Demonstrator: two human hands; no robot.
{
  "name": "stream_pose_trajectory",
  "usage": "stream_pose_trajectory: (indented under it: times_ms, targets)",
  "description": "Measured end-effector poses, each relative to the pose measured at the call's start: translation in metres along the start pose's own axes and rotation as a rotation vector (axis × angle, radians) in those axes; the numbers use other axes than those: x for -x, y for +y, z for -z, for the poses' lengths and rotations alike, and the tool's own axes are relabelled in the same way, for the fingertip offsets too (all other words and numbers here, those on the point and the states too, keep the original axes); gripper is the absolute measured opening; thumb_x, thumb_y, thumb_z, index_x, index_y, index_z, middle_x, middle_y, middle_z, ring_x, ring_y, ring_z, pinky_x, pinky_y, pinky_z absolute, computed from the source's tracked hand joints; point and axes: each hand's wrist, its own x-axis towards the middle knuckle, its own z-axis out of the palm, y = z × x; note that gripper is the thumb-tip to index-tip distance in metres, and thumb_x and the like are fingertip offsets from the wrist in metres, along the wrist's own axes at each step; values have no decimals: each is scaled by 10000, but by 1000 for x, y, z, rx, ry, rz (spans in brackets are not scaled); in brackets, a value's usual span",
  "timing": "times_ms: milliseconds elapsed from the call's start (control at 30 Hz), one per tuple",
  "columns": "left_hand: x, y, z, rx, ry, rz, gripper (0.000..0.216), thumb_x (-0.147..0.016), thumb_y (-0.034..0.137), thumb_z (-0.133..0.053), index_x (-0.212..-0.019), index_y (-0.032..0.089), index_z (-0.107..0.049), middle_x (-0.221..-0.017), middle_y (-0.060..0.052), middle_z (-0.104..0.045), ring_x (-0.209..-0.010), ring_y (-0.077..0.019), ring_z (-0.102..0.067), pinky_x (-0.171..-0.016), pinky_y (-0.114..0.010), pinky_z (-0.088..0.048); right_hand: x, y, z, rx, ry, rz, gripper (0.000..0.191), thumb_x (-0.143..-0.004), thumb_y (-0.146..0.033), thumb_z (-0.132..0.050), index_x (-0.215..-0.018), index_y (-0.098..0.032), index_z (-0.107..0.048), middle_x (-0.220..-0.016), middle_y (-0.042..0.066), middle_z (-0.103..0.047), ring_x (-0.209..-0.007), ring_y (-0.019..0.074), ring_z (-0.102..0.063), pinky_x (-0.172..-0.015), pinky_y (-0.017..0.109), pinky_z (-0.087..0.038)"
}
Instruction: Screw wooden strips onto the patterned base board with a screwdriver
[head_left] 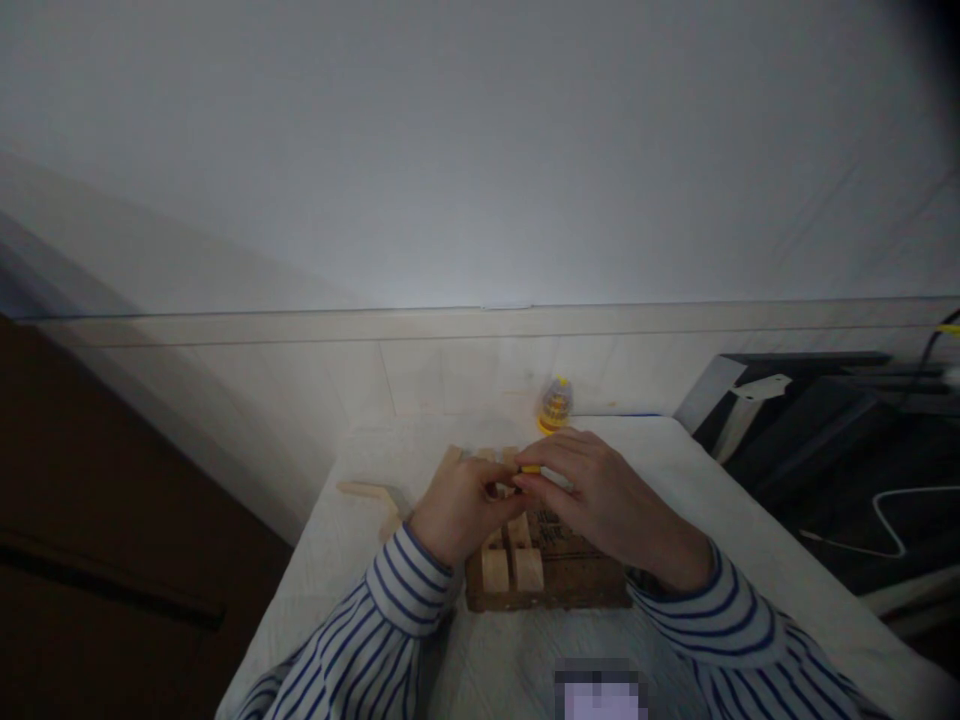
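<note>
My left hand (pixel 459 505) and my right hand (pixel 600 497) meet over a wooden piece set (pixel 547 580) lying on a white table (pixel 337 560). The fingers of both hands are pinched together around a small yellow part (pixel 531 468) held between them. Pale wooden blocks (pixel 511 565) stand in a row on the brown board, just below my hands. Both wrists wear blue and white striped sleeves.
A small yellow round container (pixel 555 404) stands at the table's far edge, behind my hands. A loose wooden stick (pixel 365 489) lies to the left. Dark equipment with cables (pixel 840 440) sits on the right. A pale wall rises behind.
</note>
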Motion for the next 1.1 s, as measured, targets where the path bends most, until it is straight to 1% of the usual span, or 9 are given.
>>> stream_pose_trajectory:
  times_ms: [133,267,433,533,633,800,967,1100]
  targets:
    - [0,-3,-2,-35,29,-3,142,-775,265,-582,-802,172,-685,-650,4,-634,-584,-108,-522,-551,-192,-371,-1,-2,-3,16,7,-9,146,-853,-245,-515,-956,-185,-598,-897,53,-661,-867,205,-581,-775,381,-443]
    - [-1,-7,-3,-30,31,-11,129,-772,244,-583,-771,162,-683,-640,4,-626,-594,-109,-530,-560,-192,-379,-2,-3,-4,9,18,-20,157,-849,-229,-514,-971,-173,-596,-917,66,-660,-888,208,-581,-792,382,-452]
    - [-1,-7,-2,-21,29,-5,138,-774,245,-581,-763,159,-688,-629,3,-627,-573,-105,-520,-553,-191,-375,1,-4,1,-53,26,2,245,-828,-184,-524,-1070,-169,-557,-1012,69,-647,-953,195,-570,-845,380,-451]
    - [-1,-6,-2,-13,20,-11,137,-776,246,-585,-752,157,-685,-610,11,-614,-568,-101,-509,-550,-187,-367,3,-4,4,-76,26,6,277,-829,-146,-502,-1100,-180,-546,-1028,61,-645,-960,184,-570,-854,377,-453]
    - [-1,-5,-2,-7,8,-17,141,-782,252,-584,-747,160,-685,-611,14,-612,-573,-99,-508,-552,-185,-365,2,-3,5,-73,-2,32,261,-840,-121,-474,-1075,-187,-568,-1016,57,-652,-952,182,-575,-856,375,-451]
    - [-1,-7,-2,0,-5,-29,153,-788,278,-583,-787,166,-687,-632,6,-622,-587,-106,-520,-561,-188,-377,2,-3,5,-28,-19,32,210,-855,-145,-477,-1030,-176,-588,-993,56,-663,-923,186,-585,-832,373,-458]
    - [0,-10,-3,9,-35,-53,150,-802,261,-563,-816,168,-680,-667,-6,-636,-630,-118,-545,-600,-194,-399,2,-2,4,1,-12,39,173,-855,-170,-488,-986,-183,-600,-963,56,-671,-897,189,-596,-808,375,-464]
    - [0,-12,-2,1,-58,-66,157,-811,265,-552,-820,163,-671,-662,-5,-626,-625,-117,-538,-595,-194,-393,3,-1,4,13,-4,28,156,-849,-187,-505,-973,-186,-599,-945,52,-674,-887,189,-600,-798,371,-462]
